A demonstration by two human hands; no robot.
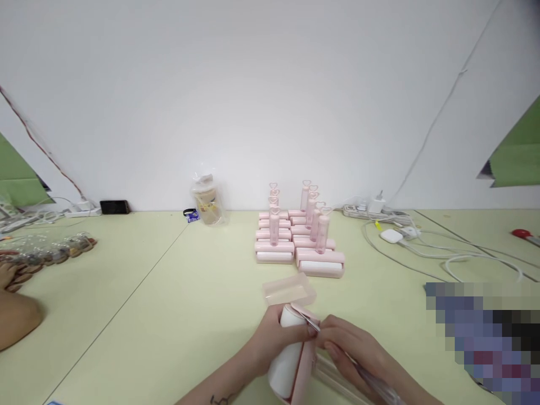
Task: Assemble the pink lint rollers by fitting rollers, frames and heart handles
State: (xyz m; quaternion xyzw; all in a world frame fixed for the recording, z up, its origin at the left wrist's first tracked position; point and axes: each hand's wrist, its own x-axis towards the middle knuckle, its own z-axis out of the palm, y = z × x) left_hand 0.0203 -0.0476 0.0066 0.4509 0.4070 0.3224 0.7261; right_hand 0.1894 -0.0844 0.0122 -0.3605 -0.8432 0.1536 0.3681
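My left hand [276, 334] is wrapped round a pink lint roller [284, 365] with a white roll, held tilted close to me above the table. In my right hand [352, 343] is a slim tool [311, 323] with a thin metal tip; its exact kind is unclear. The tip touches the pink end of the lint roller, near my left thumb. Just beyond my hands lies a translucent pink cover [289, 289]. Another clear, long piece [333, 374] shows partly beneath my right hand. Several pink lint rollers [274, 247] with heart-topped handles stand in two rows farther back.
A bagged drink cup [210, 205] stands near the wall, with a black phone [114, 207] farther left. Cables and a white charger [391, 236] lie at right, beside a power strip [375, 214]. Another person's arm [17, 318] rests at far left. A pixelated patch hides the right front.
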